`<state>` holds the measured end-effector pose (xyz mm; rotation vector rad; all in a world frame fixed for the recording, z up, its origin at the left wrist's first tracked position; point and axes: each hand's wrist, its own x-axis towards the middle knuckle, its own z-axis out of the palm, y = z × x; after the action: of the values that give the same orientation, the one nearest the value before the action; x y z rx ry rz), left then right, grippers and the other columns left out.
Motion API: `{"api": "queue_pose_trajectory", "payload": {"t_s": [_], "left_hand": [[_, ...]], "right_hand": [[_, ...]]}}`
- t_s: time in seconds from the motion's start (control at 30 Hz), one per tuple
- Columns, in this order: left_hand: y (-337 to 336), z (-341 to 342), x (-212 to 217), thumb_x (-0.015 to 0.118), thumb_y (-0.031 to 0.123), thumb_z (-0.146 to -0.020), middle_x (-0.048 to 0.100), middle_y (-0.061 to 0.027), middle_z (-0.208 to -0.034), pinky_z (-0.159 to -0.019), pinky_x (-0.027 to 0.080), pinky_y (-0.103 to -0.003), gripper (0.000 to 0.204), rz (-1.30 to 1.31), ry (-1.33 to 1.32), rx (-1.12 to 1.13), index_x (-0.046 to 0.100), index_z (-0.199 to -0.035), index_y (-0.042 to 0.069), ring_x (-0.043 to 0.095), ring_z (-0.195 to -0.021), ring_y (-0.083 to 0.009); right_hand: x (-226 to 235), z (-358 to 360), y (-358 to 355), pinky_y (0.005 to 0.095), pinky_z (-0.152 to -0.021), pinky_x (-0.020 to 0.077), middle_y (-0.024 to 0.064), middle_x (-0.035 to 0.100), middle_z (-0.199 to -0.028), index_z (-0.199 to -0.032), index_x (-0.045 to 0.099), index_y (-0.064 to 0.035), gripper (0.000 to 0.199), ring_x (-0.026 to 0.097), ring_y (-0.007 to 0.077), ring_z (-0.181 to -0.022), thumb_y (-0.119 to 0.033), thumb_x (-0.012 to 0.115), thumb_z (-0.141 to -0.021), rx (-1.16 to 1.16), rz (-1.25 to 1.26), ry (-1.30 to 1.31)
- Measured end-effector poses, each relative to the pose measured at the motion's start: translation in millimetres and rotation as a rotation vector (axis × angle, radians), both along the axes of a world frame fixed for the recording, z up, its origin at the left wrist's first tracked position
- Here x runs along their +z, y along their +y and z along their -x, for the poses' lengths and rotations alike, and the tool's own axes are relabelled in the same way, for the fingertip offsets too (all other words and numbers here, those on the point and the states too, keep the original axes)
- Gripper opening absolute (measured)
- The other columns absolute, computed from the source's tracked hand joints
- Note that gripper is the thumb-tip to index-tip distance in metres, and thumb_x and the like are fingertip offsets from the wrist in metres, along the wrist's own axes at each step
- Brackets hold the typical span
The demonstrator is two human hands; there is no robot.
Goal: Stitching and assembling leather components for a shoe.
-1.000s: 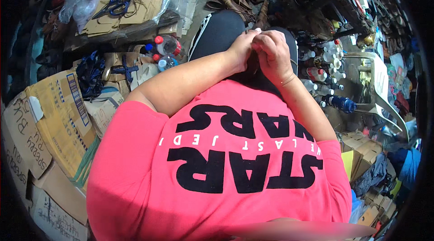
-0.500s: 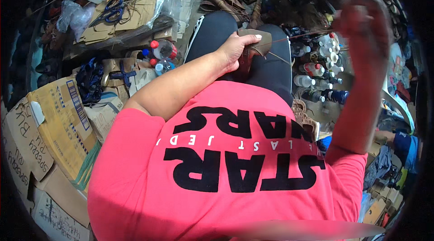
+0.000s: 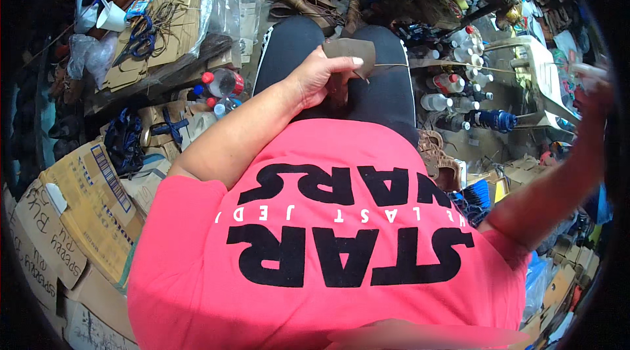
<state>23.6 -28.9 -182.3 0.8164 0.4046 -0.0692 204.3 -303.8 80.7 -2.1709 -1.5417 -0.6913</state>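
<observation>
Centrally, pink shirt (image 3: 341,245) fills lower frame. Left hand (image 3: 321,74), upper centre, grip pinching brown leather piece (image 3: 351,55) on lap; thread (image 3: 459,68) runs taut rightward to right hand (image 3: 594,91), blurred at right edge, grip state unclear.

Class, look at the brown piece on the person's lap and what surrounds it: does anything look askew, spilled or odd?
Nothing looks spilled or damaged. The left hand holds a brown leather piece on the lap, and a taut thread runs from it toward the blurred right hand far out to the side. The floor is crowded with bottles and cardboard.
</observation>
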Motion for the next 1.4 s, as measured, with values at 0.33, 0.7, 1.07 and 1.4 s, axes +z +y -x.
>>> {"api": "queue_pose_trajectory", "payload": {"t_s": [0.33,0.7,1.07,1.4], "left_hand": [[0.5,13.5,2.6,0.070,0.001,-0.073,0.062,-0.0020,-0.103,-0.067,0.049,-0.027,0.054,-0.110,-0.120,-0.074,0.053,-0.124,0.007,0.059,-0.085,-0.0109],[5.1,14.1,-7.5,0.072,0.005,-0.077,0.060,-0.0007,-0.104,-0.074,0.052,-0.030,0.052,-0.100,-0.165,-0.092,0.051,-0.125,0.009,0.059,-0.091,-0.0118],[10.2,26.7,5.1,0.071,0.014,-0.084,0.061,-0.0049,-0.109,-0.083,0.052,-0.032,0.045,-0.204,-0.066,-0.070,0.051,-0.122,0.005,0.061,-0.095,-0.0138],[11.6,32.7,-2.0,0.058,0.016,-0.095,0.067,-0.0066,-0.101,-0.079,0.053,-0.031,0.026,-0.130,0.041,0.015,0.056,-0.118,0.004,0.064,-0.089,-0.0135]], "right_hand": [[-212.1,81.7,95.2,0.0280,-0.058,0.0435,0.0049,0.056,-0.070,-0.096,0.073,-0.0075,0.015,0.054,0.0138,-0.063,-0.010,0.071,-0.081,0.104,0.122,0.983],[-212.2,76.7,108.0,0.0255,-0.061,0.0418,0.0039,0.057,-0.072,-0.094,0.072,-0.0044,0.012,0.053,0.0110,-0.067,-0.008,0.069,-0.083,0.044,0.251,0.979],[-227.9,69.2,113.6,0.0276,-0.067,0.0451,0.0050,0.059,-0.081,-0.096,0.073,-0.0062,0.015,0.056,0.0138,-0.074,-0.011,0.070,-0.083,0.088,0.214,1.165],[-247.2,69.5,119.9,0.0225,-0.084,0.0442,0.0010,0.061,-0.089,-0.096,0.068,0.0006,0.013,0.057,0.0087,-0.092,-0.010,0.067,-0.088,0.095,0.157,1.466]]}}
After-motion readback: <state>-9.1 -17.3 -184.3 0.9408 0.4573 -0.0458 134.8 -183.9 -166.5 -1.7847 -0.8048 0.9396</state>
